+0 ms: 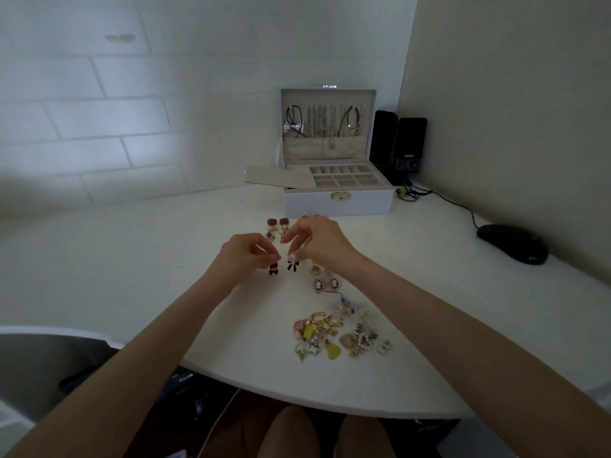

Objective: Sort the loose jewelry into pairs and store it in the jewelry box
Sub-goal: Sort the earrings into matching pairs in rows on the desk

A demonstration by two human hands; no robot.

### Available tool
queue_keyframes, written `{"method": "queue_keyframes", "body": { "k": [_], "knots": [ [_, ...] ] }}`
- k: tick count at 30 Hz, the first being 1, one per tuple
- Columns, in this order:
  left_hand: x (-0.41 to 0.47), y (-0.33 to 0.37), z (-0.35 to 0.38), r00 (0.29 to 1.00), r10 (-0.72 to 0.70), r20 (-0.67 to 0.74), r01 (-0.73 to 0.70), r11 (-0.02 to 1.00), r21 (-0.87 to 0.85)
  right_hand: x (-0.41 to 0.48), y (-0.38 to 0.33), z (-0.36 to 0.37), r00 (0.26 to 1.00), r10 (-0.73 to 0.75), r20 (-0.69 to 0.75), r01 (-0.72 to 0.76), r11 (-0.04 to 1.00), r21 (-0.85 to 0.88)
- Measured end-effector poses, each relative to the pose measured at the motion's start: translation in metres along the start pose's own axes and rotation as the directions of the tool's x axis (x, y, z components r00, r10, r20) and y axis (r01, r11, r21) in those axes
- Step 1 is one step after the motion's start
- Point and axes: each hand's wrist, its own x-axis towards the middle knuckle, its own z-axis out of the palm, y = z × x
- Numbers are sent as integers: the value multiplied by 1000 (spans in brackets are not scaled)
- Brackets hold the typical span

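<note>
White desk (132, 276) underneath. Left hand (246, 254) with fingertips pinching a dark-red bow earring (273, 268) that hangs below them. Just beside it, a matching bow earring (292, 264) pinched by right hand (319, 241), other fingers raised. Behind, a red-topped pair (277, 228) side by side. Further right, cameo earrings (325, 285), a loose jewelry heap (334, 335) — and at the back, open jewelry box (337, 201). Far right, computer mouse (512, 242).

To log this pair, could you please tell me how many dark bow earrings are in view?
2: one bow earring hangs from the left hand, the other bow earring from the right hand. The jewelry pile could hide more.
</note>
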Motion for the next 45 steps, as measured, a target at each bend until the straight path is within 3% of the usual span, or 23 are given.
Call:
{"method": "queue_keyframes", "body": {
  "k": [11,23,38,45],
  "knots": [
    [37,-12,8,996,3,-87,9,991,132,39,9,19,996,43,-81,-52,992,-114],
    [55,-24,13,982,58,-178,-13,969,245,57,14,31,973,24,-229,-53,991,-121],
    [54,-25,18,974,115,-197,-70,972,224,56,17,30,981,-56,-186,9,969,-246],
    [42,-22,7,966,142,-214,-91,968,233,31,7,3,969,-54,-241,28,993,-111]
  ]
}}
